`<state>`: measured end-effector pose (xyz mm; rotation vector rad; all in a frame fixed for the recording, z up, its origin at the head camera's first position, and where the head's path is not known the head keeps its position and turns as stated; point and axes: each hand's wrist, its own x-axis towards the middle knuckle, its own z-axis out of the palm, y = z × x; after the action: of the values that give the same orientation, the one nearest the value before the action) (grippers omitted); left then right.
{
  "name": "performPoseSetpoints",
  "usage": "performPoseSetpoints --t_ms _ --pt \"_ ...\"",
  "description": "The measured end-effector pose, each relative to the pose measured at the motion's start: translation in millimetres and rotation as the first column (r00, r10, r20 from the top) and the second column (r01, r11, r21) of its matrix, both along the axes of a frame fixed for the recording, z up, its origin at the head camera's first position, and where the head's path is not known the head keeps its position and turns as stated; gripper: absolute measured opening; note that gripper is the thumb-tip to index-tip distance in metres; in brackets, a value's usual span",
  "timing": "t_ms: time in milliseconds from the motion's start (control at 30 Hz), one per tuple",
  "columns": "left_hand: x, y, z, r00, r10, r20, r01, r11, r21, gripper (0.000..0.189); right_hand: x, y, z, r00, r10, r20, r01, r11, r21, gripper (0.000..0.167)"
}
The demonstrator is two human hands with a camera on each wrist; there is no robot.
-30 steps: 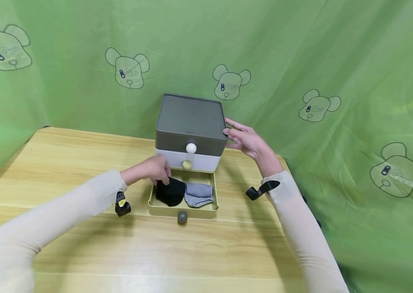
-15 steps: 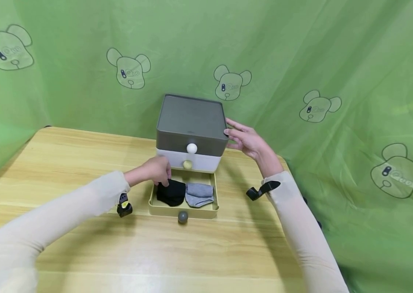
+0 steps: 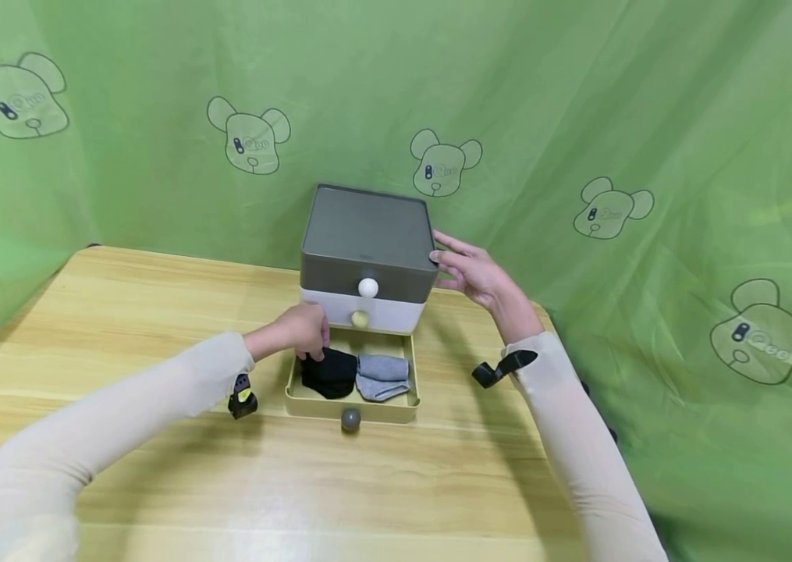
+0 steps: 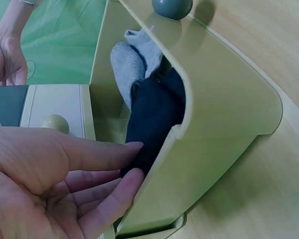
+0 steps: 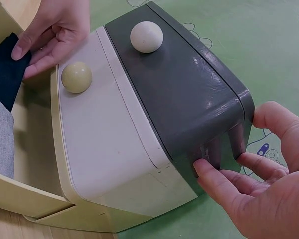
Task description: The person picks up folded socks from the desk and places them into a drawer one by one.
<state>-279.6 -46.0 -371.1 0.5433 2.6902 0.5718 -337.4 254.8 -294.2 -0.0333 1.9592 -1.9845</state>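
In the head view, a three-tier drawer box (image 3: 367, 226) has its bottom yellow drawer (image 3: 353, 410) pulled out. A folded black sock (image 3: 329, 375) lies at the left in this drawer, beside a folded grey sock (image 3: 383, 376). My left hand (image 3: 300, 328) reaches over the drawer's left side. Thumb and fingers pinch the black sock's rear edge, as the left wrist view shows, with the sock (image 4: 154, 114) still down inside the drawer. My right hand (image 5: 269, 184) rests its fairly straight fingertips against the right side of the dark grey top tier (image 5: 184, 84).
The middle tier (image 3: 396, 314) is white with a yellow knob (image 3: 360, 318); the top tier's knob (image 3: 367, 288) is white. A grey knob (image 3: 350, 420) sits on the drawer front. Wooden tabletop (image 3: 339, 499) surrounds the box, with a green curtain (image 3: 367, 78) behind.
My left hand has shifted very slightly to the right, still at the black sock. The head view has tilted a touch. My right hand keeps its place on the box.
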Motion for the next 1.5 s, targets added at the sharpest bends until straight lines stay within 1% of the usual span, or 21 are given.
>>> performPoseSetpoints --t_ms 133,233,433,600,700,1000,1200,1333,1500 --pt "-0.4 2.3 -4.5 0.999 -0.011 -0.044 0.010 1.000 -0.028 0.008 0.4 0 -0.6 1.000 0.002 -0.002 -0.002 1.000 0.005 0.067" --pt "0.0 4.1 -5.4 0.998 -0.014 -0.063 0.010 0.999 -0.053 0.009 0.6 0 -0.4 1.000 -0.001 -0.001 0.001 1.000 0.004 0.067" --pt "1.9 7.5 -5.1 0.996 -0.001 -0.089 -0.007 0.996 -0.087 0.011 0.0 0 -0.3 1.000 -0.002 -0.002 0.002 1.000 0.004 0.067" --pt "4.1 8.8 -6.7 0.989 -0.029 -0.142 0.014 0.994 -0.107 0.015 -0.2 0 -1.0 1.000 -0.001 0.000 0.001 1.000 0.007 0.067" --pt "4.8 9.4 -8.4 0.987 -0.036 -0.157 0.019 0.994 -0.109 0.017 0.3 0 -1.3 1.000 -0.002 0.003 0.002 1.000 0.013 0.067" --pt "5.6 9.7 -8.0 0.989 -0.022 -0.144 0.008 0.995 -0.102 0.020 2.2 -1 1.4 1.000 -0.012 0.003 0.012 1.000 0.004 0.066" --pt "4.9 7.8 -10.3 0.987 -0.035 -0.155 0.020 0.995 -0.100 0.025 2.0 -1 0.3 1.000 -0.008 0.000 0.008 1.000 0.001 0.066" --pt "3.9 6.1 -13.0 0.988 -0.030 -0.155 0.018 0.997 -0.077 0.025 2.1 -1 0.1 1.000 0.000 -0.004 0.000 1.000 0.006 0.066" --pt "2.8 3.5 -12.9 0.990 -0.026 -0.139 0.020 0.999 -0.043 0.026 1.1 0 0.3 1.000 0.008 -0.009 -0.008 1.000 0.009 0.067"
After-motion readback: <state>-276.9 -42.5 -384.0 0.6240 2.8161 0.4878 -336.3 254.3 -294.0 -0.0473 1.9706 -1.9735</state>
